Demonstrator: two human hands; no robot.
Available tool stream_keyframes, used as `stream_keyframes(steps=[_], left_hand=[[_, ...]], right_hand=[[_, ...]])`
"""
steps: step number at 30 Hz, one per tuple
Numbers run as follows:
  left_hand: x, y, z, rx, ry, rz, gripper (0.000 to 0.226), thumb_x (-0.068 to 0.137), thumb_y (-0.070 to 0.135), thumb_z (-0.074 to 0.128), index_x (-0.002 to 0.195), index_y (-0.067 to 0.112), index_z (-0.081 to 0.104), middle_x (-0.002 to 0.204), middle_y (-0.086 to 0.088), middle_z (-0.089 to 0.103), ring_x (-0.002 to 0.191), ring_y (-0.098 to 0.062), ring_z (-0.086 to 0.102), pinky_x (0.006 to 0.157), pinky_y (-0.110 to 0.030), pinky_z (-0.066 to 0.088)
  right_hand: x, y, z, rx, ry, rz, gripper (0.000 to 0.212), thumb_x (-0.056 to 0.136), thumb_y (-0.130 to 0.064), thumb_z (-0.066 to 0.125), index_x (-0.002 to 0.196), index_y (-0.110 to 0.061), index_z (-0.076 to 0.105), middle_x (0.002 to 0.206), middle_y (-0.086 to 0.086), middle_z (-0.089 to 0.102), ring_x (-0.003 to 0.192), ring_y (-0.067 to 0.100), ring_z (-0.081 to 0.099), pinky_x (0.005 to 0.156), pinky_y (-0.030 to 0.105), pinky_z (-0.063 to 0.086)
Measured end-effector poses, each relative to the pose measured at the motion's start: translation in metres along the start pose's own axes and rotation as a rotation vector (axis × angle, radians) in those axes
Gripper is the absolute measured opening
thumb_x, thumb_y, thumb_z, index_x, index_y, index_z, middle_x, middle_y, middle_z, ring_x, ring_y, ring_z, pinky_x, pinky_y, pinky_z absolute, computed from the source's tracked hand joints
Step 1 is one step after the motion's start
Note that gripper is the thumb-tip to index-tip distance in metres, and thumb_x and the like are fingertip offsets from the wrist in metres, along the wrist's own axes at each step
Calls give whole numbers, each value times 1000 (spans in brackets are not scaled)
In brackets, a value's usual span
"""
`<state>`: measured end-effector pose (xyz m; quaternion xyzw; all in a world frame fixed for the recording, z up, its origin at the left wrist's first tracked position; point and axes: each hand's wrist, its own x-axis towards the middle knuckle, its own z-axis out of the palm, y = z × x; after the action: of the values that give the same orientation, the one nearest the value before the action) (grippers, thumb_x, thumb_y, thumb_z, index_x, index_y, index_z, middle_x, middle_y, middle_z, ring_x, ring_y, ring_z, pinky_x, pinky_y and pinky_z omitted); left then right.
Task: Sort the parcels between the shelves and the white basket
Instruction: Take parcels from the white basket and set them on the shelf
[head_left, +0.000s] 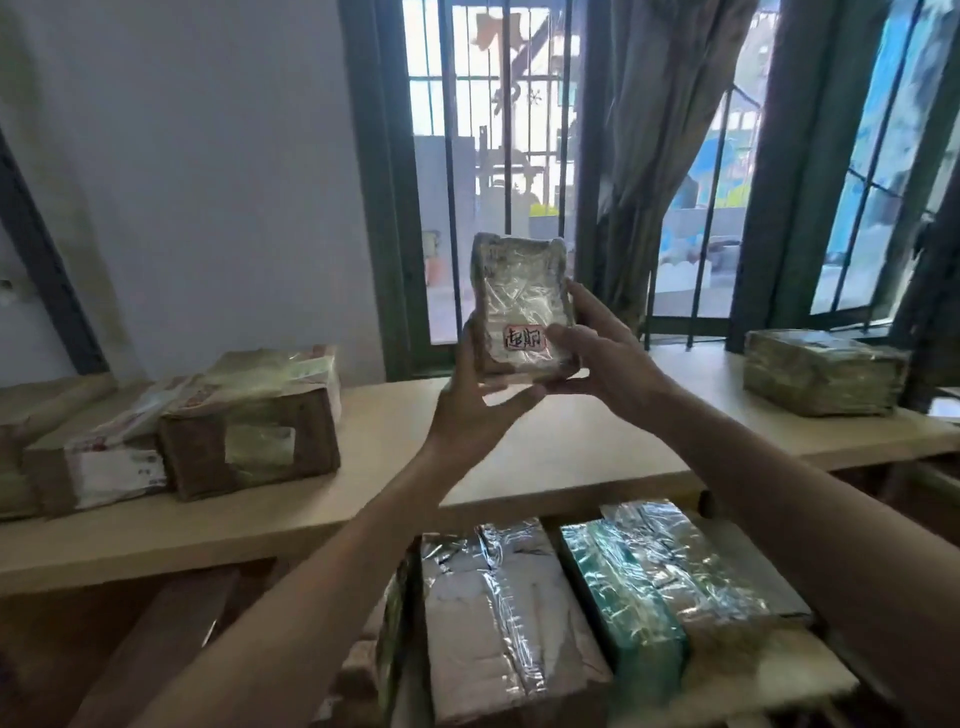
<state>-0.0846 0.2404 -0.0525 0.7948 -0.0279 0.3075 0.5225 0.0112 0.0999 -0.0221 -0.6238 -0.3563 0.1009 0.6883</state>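
Head view: both hands up, holding one small taped parcel (519, 306) upright in the air above the top shelf (545, 441), in front of the window. Left hand (470, 410) grips its lower left edge, right hand (602, 353) its right side, thumb beside the red-marked label (524, 339). Other parcels: brown boxes (249, 421) at shelf's left end, one wrapped box (821, 371) at right end, more below.

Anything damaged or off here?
The brown cardboard box at the left of the pale wooden top shelf shows pale patches where its front looks torn. The small tape-wrapped parcel gripped by left hand and right hand looks crumpled at its edges.
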Motion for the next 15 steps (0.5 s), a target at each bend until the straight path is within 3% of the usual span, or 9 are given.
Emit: stream_keyframes(steps=[2, 5, 9, 12, 15], left_hand=[[-8, -4, 24, -110, -51, -33, 79, 82, 15, 66, 143, 31, 19, 107, 5, 59, 85, -13, 65, 72, -28, 58], [-16, -3, 63, -76, -103, -14, 73, 83, 11, 65, 142, 25, 25, 98, 1, 63, 73, -14, 66, 66, -29, 59], [-29, 11, 126, 127, -141, 155, 79, 80, 21, 69, 144, 21, 24, 111, -9, 67, 89, -18, 66, 78, -28, 53], [-44, 25, 185, 81, -173, 219, 81, 80, 25, 69, 145, 20, 21, 122, -9, 62, 97, -12, 61, 77, -22, 48], [-65, 27, 252, 15, -239, 236, 78, 82, 21, 67, 145, 18, 21, 132, -11, 54, 109, -15, 58, 85, -21, 46]], right_hand=[[-18, 4, -16, -132, 46, 8, 60, 93, -26, 54, 145, -38, 26, 118, 0, 60, 97, 19, 66, 67, 31, 58], [-53, 12, -51, -297, 152, 57, 62, 89, -34, 59, 140, -44, 27, 118, -1, 55, 95, 14, 64, 62, 25, 58], [-109, 18, -106, -218, 348, 97, 67, 86, -26, 66, 141, -39, 32, 116, 2, 57, 85, 10, 69, 63, 28, 58], [-154, 17, -146, -92, 471, 116, 73, 84, -19, 68, 144, -37, 30, 124, 6, 57, 95, 18, 67, 64, 29, 57], [-205, 23, -191, -66, 594, 142, 77, 80, -16, 70, 144, -33, 31, 124, 4, 57, 102, 25, 65, 74, 41, 59]])
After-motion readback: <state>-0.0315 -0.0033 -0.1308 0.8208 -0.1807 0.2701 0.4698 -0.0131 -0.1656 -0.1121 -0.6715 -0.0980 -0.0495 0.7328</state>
